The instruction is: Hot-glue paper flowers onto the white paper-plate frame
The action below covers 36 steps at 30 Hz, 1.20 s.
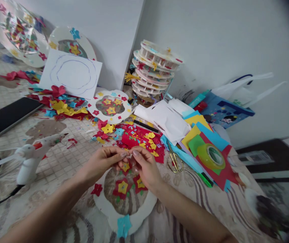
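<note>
My left hand (111, 158) and my right hand (145, 165) meet above the far rim of a white scalloped ring (101, 206). Thumbs and fingertips of both are pinched together; whatever sits between them is too small to make out. Across the ring's clear centre lie red-and-yellow paper flowers (122, 187) with small green bits. A red paper flower (97, 190) is on the ring's left side, and a blue paper flower (124, 226) on its near edge. Part of the ring is hidden beneath my hands.
A white glue gun (30, 162) with cords stands left, near a black phone (12, 113). Gold-handled scissors (175, 162), yellow tape (211, 156) and coloured paper lie right. Behind are paper scraps, a finished decorated ring (110, 106), a propped drawing (71, 73) and stacked white rings (154, 69).
</note>
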### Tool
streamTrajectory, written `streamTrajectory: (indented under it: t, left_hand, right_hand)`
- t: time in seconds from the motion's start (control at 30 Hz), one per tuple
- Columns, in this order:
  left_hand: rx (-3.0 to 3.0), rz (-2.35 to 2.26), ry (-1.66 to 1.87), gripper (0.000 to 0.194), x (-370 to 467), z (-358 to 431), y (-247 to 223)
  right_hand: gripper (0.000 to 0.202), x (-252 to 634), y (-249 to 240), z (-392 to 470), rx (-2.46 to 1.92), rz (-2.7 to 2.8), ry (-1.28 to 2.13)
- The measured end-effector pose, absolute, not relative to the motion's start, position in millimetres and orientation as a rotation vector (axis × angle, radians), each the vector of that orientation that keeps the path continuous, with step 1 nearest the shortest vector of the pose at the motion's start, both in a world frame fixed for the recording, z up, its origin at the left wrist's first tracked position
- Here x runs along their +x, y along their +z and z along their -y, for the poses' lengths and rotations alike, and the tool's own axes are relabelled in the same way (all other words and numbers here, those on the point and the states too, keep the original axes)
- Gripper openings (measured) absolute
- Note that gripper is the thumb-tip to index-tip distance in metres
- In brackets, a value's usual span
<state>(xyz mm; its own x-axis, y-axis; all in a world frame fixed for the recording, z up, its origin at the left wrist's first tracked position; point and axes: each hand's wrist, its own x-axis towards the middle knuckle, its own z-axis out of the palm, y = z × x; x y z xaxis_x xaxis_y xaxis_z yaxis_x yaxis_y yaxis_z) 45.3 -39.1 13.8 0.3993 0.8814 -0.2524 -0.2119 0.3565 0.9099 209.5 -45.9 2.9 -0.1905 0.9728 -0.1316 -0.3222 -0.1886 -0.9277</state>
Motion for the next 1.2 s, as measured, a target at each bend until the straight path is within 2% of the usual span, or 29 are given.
streamTrajectory:
  t: [0.5, 0.77, 1.2]
  left_hand:
    - [0.894, -0.890, 0.809, 0.023, 42, 36, 13]
    - [0.732, -0.848, 0.928, 0.023, 42, 36, 12]
    - [1.031, -0.905, 0.944, 0.033, 43, 38, 12]
  right_hand:
    - [0.026, 208, 3, 47, -1.042, 0.939, 1.617]
    - [0.028, 213, 9, 49, -1.129, 1.364, 1.515]
    - [0.031, 220, 12, 46, -1.155, 1.627, 1.276]
